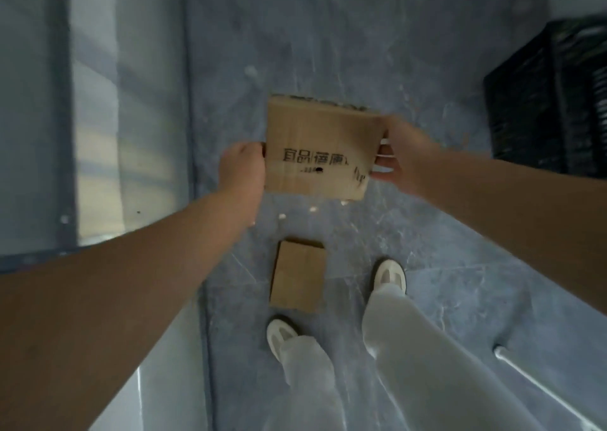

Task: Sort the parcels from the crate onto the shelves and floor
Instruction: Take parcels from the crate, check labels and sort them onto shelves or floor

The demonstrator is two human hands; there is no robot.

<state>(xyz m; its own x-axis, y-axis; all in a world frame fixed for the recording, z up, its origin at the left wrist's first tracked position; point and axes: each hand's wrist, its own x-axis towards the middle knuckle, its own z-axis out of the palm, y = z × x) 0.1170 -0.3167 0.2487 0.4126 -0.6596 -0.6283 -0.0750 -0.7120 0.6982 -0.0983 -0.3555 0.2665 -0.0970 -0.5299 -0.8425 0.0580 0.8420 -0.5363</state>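
A brown cardboard parcel (pixel 320 148) with black printed characters hangs in the air above the grey floor. My left hand (pixel 241 171) grips its left edge and my right hand (pixel 402 158) grips its right edge. A second, smaller cardboard parcel (pixel 298 276) lies flat on the floor below it, between my feet. The black slatted crate (pixel 551 95) stands at the far right, apart from both hands; its inside is hidden.
A metal shelf unit (pixel 65 135) with pale boards runs down the left side. My white shoes (pixel 389 274) and light trousers stand on the grey marble floor (pixel 328 36). A pale bar (pixel 532 378) lies at bottom right.
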